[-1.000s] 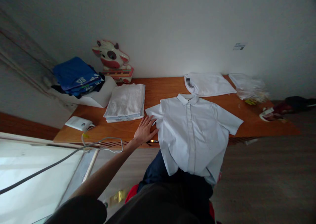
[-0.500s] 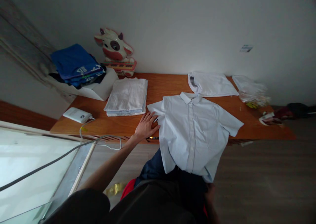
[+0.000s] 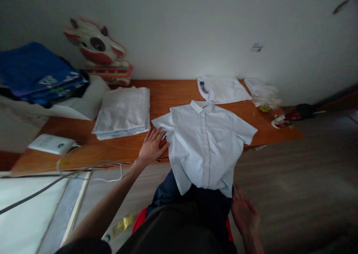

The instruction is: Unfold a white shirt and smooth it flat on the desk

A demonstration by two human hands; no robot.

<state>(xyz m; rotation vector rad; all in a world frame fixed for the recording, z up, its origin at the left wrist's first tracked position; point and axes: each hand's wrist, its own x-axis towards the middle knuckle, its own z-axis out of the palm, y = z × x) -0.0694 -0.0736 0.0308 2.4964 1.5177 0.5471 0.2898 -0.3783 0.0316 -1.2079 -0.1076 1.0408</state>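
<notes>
A short-sleeved white button-up shirt (image 3: 205, 146) lies front up, its collar toward the wall and its hem hanging over the table's front edge onto my lap. My left hand (image 3: 152, 146) rests with spread fingers on the table edge, fingertips at the left sleeve. Low on the right, my right hand (image 3: 246, 212) is beside my thigh, just below the hem's right corner. Its fingers are stretched out and it holds nothing I can see. A stack of folded white shirts (image 3: 124, 110) lies left of the shirt.
Behind the shirt lies another white garment (image 3: 223, 90), with clear plastic bags (image 3: 265, 95) to its right. A white box (image 3: 92, 97) with blue clothes (image 3: 41, 75), a cow-shaped toy keyboard (image 3: 97, 49) and a white power bank (image 3: 54, 143) with a cable (image 3: 103, 163) occupy the left. The wooden table (image 3: 170, 88) meets the wall.
My view has shifted right, so things appear farther left. My right hand has come out from below the shirt's hem into plain sight. The left hand stays by the sleeve.
</notes>
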